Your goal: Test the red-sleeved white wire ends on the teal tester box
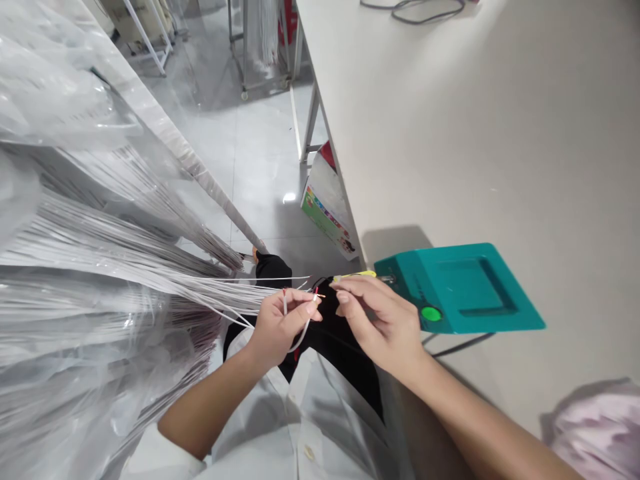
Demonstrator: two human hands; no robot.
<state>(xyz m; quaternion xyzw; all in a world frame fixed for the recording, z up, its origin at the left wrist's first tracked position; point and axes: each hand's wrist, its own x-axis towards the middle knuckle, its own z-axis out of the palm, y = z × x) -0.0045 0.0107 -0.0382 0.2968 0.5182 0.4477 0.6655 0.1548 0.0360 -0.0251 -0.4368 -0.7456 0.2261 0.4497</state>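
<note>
My left hand (pixel 285 320) is closed in a pinch on a white cable (pixel 300 340). At its fingertips the cable end shows red-sheathed wire and a bare copper-coloured strand (pixel 321 296). My right hand (pixel 383 320) is just to the right, thumb and index finger drawn together; anything between them is too small to make out. Behind its fingers a yellow piece (pixel 369 273) shows at the edge of a teal device (pixel 455 287) with a green round button (pixel 431 313). Several white cables (pixel 210 283) run from the left up to my left hand.
Bundles of white cables (pixel 100 233) under clear plastic hang on a wrapped rack bar (pixel 200 180) at left. The teal device rests on a pale table (pixel 475 133). A printed box (pixel 327 207) stands below the table edge. Pinkish cloth (pixel 600 433) lies at lower right.
</note>
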